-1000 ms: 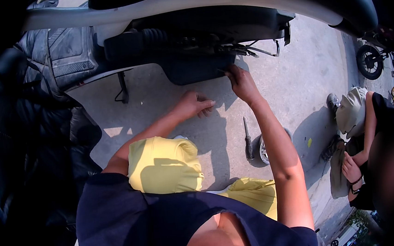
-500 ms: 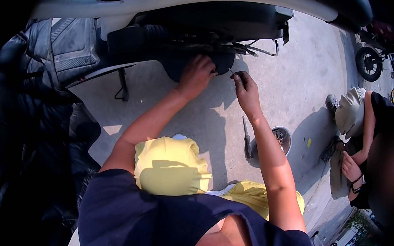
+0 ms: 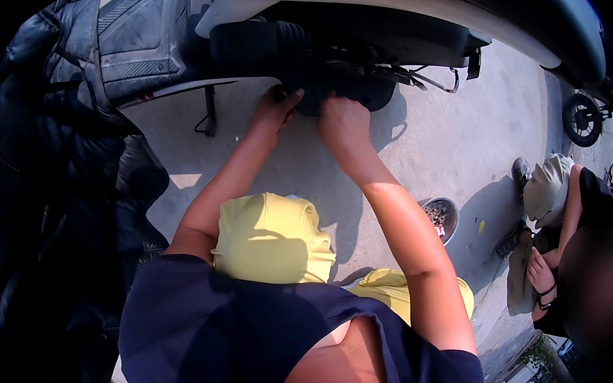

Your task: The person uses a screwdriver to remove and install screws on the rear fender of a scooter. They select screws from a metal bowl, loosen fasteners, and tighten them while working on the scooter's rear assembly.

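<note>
A black plastic panel [image 3: 378, 96] hangs at the underside of a scooter, below its bellows-like rubber part [image 3: 294, 37]. My left hand [image 3: 272, 118] is at the panel's left lower edge, fingers curled and thumb against the dark plastic; whatever it grips is unclear. My right hand [image 3: 345, 127] is closed against the panel just to the right, knuckles up, its fingertips and anything in them hidden. Cables and metal rods [image 3: 446, 88] lie above and right of the hands.
Below stand a kickstand [image 3: 209, 116] and a bowl of small parts [image 3: 438, 218] on the concrete ground [image 3: 475, 135]. A black quilted cover [image 3: 49, 212] fills the left. Another person [image 3: 584, 191] crouches at right, hands low, near a parked two-wheeler's wheel [image 3: 580, 119].
My left hand went up onto the panel, then shifted left. My right hand, earlier holding a thin metal item, has moved left and turned knuckles up. The screwdriver on the ground is now out of sight.
</note>
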Available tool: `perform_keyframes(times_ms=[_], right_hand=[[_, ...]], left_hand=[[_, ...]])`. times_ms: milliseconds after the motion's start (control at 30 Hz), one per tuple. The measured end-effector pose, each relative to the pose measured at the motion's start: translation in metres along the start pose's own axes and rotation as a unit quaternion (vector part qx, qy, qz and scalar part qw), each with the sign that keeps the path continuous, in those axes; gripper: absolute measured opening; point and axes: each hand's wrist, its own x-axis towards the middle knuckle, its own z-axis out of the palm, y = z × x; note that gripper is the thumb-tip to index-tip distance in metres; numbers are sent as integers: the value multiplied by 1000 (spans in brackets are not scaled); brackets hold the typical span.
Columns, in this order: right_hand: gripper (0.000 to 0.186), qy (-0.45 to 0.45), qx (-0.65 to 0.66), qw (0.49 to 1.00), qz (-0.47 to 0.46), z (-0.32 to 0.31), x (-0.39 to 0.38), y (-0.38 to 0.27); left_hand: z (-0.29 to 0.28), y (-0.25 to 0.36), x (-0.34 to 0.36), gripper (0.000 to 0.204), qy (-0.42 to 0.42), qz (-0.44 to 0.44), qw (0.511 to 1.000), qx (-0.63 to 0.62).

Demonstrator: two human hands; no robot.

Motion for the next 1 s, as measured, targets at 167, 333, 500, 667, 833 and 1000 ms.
perform_keyframes(times_ms=[167,333,500,667,833,1000], right_hand=[[12,17,-5,999,-32,4,9,-16],[12,-6,50,997,-50,4,15,7],[15,52,137,982,-118,32,26,60],[15,67,158,977,-131,39,24,61],[16,71,218,963,-143,34,18,60],[16,149,271,945,-110,45,-11,59]], left_hand=[[0,-8,12,30,-22,26,999,-22],[2,-9,9,36,-24,47,998,-41],[19,-4,1,35,50,49,993,98],[33,-7,-21,43,195,309,902,231],[20,-7,-6,23,120,464,772,417],[23,-2,-3,21,74,451,793,403]])
